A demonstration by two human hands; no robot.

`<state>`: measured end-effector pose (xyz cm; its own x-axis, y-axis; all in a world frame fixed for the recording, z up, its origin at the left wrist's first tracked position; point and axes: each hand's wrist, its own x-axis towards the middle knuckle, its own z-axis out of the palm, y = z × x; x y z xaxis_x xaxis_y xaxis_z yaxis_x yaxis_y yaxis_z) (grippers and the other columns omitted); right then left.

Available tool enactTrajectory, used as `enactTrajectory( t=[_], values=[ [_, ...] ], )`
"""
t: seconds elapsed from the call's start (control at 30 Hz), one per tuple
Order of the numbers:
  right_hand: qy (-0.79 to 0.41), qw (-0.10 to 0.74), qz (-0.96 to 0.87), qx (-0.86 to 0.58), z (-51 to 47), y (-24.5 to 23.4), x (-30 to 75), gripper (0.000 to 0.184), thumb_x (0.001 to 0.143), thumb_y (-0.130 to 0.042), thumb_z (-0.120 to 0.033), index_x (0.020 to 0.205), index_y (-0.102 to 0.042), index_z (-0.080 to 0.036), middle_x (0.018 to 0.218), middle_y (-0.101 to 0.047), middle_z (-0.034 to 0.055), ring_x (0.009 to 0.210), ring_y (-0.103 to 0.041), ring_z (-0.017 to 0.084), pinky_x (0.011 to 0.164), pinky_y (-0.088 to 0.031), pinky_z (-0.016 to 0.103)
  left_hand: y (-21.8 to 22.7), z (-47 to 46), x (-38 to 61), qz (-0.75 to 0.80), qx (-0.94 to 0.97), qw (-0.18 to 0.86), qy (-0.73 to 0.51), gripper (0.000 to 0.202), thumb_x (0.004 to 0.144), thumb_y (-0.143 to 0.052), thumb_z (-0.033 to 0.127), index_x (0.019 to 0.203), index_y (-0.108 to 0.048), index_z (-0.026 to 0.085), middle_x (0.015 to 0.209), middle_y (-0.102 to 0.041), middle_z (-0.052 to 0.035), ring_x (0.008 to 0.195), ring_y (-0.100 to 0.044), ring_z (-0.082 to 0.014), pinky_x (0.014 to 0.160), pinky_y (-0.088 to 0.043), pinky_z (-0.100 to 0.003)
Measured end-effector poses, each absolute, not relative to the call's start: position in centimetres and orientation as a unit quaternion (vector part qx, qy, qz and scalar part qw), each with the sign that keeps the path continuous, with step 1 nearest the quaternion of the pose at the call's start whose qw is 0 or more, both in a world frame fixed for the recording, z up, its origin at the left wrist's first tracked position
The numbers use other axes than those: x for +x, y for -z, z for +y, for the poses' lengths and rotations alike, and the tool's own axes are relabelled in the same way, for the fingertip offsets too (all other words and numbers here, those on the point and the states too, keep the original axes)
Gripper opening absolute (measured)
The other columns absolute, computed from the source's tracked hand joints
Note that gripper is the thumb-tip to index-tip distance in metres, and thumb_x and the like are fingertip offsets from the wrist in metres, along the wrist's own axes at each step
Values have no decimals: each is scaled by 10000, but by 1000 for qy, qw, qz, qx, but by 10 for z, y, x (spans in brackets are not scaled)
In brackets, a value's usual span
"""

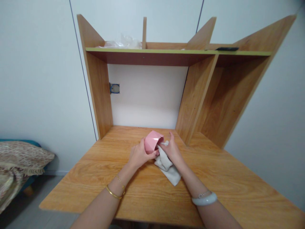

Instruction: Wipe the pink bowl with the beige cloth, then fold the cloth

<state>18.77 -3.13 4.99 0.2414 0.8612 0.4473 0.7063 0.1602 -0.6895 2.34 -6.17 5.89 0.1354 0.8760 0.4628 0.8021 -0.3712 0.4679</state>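
Observation:
My left hand (141, 154) is wrapped round a pink faceted pot (152, 141), which is tilted so that its opening faces right. Inside that opening go some fingers of my right hand (171, 149), together with part of a whitish cloth (164, 160). The rest of the cloth hangs down below the right hand, over the desk. My right thumb points up, apart from the pot. The fingertips inside the pot are hidden.
The wooden desk (95, 178) carries a hutch with upright panels (195, 101). On its shelf (152, 52) lie a clear plastic bag (126, 42) and a flat black object (227, 49). A wall socket box (115, 88) shows behind. A fringed cover (21, 159) drapes over blue furniture at left.

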Motion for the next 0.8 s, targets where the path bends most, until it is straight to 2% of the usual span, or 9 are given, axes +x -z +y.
enactTrajectory(
  t=[0.17,0.3,0.4,0.6,0.7,0.8],
  values=[
    [-23,430,-643,-634,-40,-56,188,801,749,-528,-347,1401,-117,-128,646,-616,46,618,-619,231,576,-417,293,-60,-64,24,552,758,50,-342,669,649,-556,610,1129,-477,150,875,-660,-100,810,-626,-263,663,-433,-300],
    [56,339,-650,-678,-46,-62,189,759,782,-500,-329,1410,-108,-167,616,-615,66,622,-620,269,577,-403,321,-62,-68,24,531,779,41,-332,679,651,-549,609,1151,-469,156,905,-661,-101,818,-628,-270,681,-442,-315],
    [63,322,-642,-693,-46,-61,189,754,788,-502,-344,1408,-120,-152,644,-632,94,642,-623,279,597,-406,334,-63,-69,24,527,783,39,-328,683,652,-548,606,1163,-461,162,912,-664,-94,835,-627,-270,699,-442,-316],
    [-63,398,-628,-665,-41,-56,188,801,758,-525,-430,1389,-147,-112,852,-658,146,791,-631,275,658,-431,325,-65,-68,25,565,752,58,-334,635,654,-562,567,1132,-482,157,895,-669,-86,831,-628,-252,706,-444,-304],
    [-139,438,-625,-631,-38,-53,185,872,718,-560,-452,1384,-117,-104,918,-648,140,859,-620,258,700,-444,323,-65,-66,25,572,744,64,-338,613,665,-563,544,1131,-482,155,905,-667,-92,832,-629,-251,705,-447,-305],
    [-209,463,-620,-598,-34,-48,183,974,639,-637,-423,1381,-88,-110,948,-642,121,842,-620,230,704,-460,323,-65,-65,24,577,739,55,-344,601,677,-560,532,1137,-477,153,919,-664,-99,844,-628,-258,704,-449,-311]
  ],
)
